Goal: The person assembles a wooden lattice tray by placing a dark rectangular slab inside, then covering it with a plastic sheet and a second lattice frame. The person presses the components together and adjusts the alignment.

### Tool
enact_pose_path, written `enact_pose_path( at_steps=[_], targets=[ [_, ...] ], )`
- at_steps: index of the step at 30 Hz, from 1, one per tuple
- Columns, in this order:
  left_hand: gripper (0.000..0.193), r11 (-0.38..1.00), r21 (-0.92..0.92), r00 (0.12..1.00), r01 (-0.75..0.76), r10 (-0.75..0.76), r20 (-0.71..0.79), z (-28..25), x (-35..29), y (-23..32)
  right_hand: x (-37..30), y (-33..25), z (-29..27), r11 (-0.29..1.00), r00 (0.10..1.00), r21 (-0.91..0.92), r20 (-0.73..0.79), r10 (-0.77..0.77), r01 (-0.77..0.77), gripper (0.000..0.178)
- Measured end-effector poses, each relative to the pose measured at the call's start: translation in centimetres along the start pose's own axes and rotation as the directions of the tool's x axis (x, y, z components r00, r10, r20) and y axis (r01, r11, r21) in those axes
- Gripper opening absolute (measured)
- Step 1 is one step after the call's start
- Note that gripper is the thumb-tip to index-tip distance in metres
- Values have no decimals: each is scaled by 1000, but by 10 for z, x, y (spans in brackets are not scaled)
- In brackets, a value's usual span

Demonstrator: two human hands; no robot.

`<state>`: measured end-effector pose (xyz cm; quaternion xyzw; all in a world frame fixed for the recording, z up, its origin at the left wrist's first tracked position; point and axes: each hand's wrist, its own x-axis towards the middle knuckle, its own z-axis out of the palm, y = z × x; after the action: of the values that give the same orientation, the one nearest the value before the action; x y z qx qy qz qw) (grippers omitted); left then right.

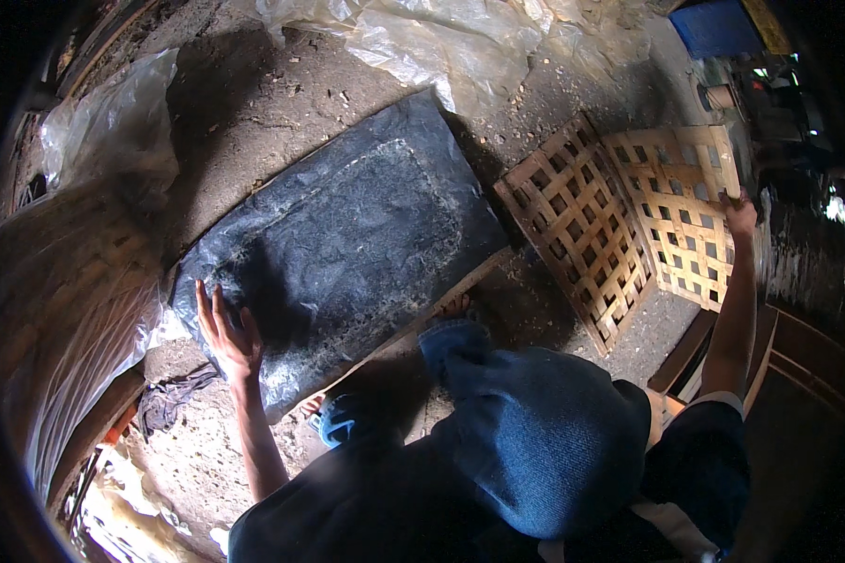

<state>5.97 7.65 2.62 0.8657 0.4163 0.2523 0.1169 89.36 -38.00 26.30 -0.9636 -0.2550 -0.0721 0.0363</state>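
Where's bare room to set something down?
Floor between the black sheet's far edge and the crumpled plastic, though crumbs litter it. The sheet's middle looks bare too. Crowded: the right side, where the right hand holds the lighter lattice panel beyond brown boards.

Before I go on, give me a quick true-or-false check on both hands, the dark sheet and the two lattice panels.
1. The right hand grips the outer edge of the lighter lattice panel. True.
2. The left hand is closed in a fist. False: it is open, at the left end of the dark sheet.
3. The darker lattice panel stands at an angle to the lighter one. True.
4. The dark sheet lies to the right of both panels. False: it lies to their left.
5. Clear plastic sheeting lies beyond the dark sheet. True.
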Motion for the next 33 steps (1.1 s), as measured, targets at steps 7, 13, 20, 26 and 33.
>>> enact_pose_path(
  at_steps=[7, 13, 20, 26, 33],
  targets=[
    [58, 999, 35, 999, -15, 16, -37, 3, -8, -7, -10, 46, 0, 880, 987, -448, -95, 130, -159, 68],
    [56, 998, 54, 998, -37, 39, -42, 5, -4, -5, -18, 52, -17, 976, 992, 178, -8, -124, 123, 30],
    [60, 1000, 8, 988, 9, -7, -152, -16, 12, -1, 49, -143, -119, 943, 938, 151, -234, -256, 295, 43],
    [70, 978, -136, 962, 158, -183, -204, -37, 33, 17, 60, -353, -143, 741, 769, 227, -304, -563, 632, 34],
    [78, 527, -731, 860, 433, -484, 161, -70, 23, 34, 29, -558, -66, 730, 777, 454, 121, -618, 511, 58]
  ],
)
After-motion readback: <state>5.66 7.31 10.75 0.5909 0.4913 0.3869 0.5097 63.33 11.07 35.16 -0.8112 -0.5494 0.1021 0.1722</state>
